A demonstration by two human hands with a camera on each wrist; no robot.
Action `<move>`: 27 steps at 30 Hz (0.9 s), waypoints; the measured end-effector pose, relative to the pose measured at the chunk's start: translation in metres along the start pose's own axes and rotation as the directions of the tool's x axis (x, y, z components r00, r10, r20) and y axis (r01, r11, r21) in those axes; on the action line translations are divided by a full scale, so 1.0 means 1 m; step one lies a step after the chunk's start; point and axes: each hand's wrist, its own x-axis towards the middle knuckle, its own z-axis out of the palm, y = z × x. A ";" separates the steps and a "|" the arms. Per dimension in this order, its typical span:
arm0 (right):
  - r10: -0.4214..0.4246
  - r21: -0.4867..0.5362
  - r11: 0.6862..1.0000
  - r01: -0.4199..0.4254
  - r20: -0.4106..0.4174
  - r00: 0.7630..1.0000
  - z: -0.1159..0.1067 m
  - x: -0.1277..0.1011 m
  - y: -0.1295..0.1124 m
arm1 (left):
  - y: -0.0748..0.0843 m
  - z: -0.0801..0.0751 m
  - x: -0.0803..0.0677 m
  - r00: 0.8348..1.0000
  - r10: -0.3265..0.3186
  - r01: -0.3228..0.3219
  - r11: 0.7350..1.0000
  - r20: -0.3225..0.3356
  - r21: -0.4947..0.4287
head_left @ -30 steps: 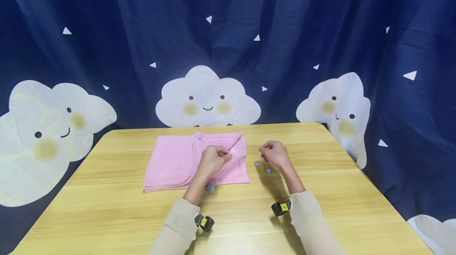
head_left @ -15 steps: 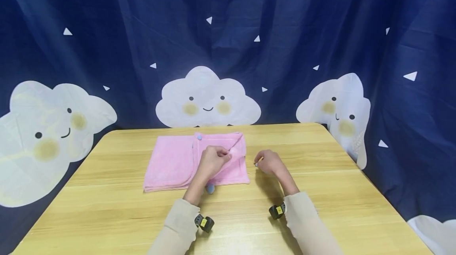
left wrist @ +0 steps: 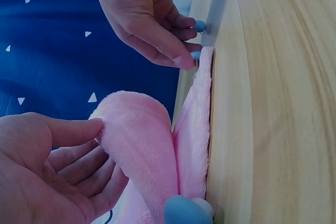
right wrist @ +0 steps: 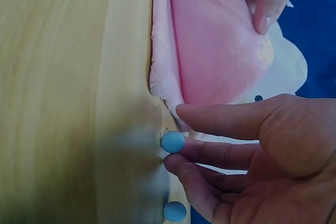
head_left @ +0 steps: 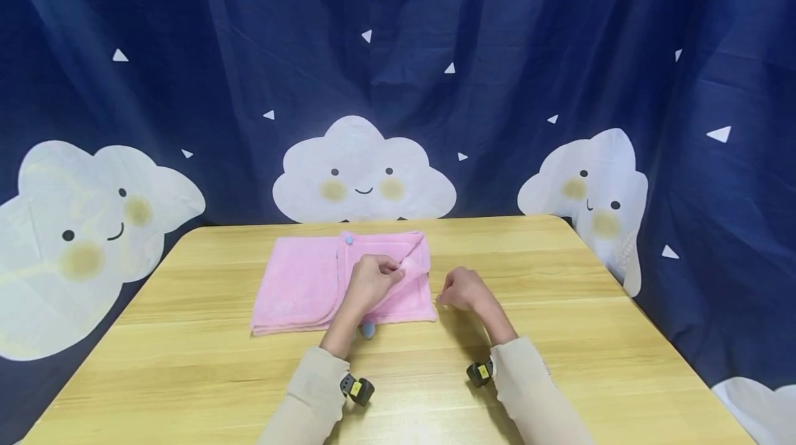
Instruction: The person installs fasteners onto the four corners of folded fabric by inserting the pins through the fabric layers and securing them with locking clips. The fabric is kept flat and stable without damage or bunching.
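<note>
A pink fleece cloth (head_left: 298,279) lies folded on the table. My left hand (head_left: 371,278) pinches its lifted corner (left wrist: 131,124) between thumb and fingers, raising the flap off the layer below. Just beyond the cloth's right edge, my right hand (head_left: 463,287) holds a small pin with a round blue head (right wrist: 172,141) at its fingertips, a thin shaft showing under the head (left wrist: 195,54). The head view hides this pin behind the hand. A second blue-headed pin (right wrist: 175,211) lies on the table beside the right hand's lower fingers.
One blue round head (head_left: 349,240) sits on the cloth's far edge. A larger-looking blue head (head_left: 369,329) with a white part stands at the near edge, by the left wrist. The wooden table (head_left: 186,362) reaches a dark blue curtain (head_left: 398,51) with printed clouds.
My right hand has come down to the blue-headed pins and moved left toward the cloth's right edge, its fingers closing on one. The left hand has stayed at the lifted corner.
</note>
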 end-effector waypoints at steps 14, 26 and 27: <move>-0.044 -0.005 0.999 0.043 -0.060 0.997 -0.004 -0.004 -0.007 | -0.001 0.001 0.000 1.000 0.002 -0.002 1.000 -0.004 0.009; -0.137 0.665 0.747 0.000 0.154 0.979 -0.007 -0.004 -0.019 | -0.002 0.002 0.000 0.999 0.030 -0.031 0.999 -0.014 -0.023; -0.146 0.678 0.735 -0.002 0.162 0.976 -0.005 -0.003 -0.019 | -0.002 0.002 0.000 0.999 0.034 -0.034 0.999 -0.014 -0.024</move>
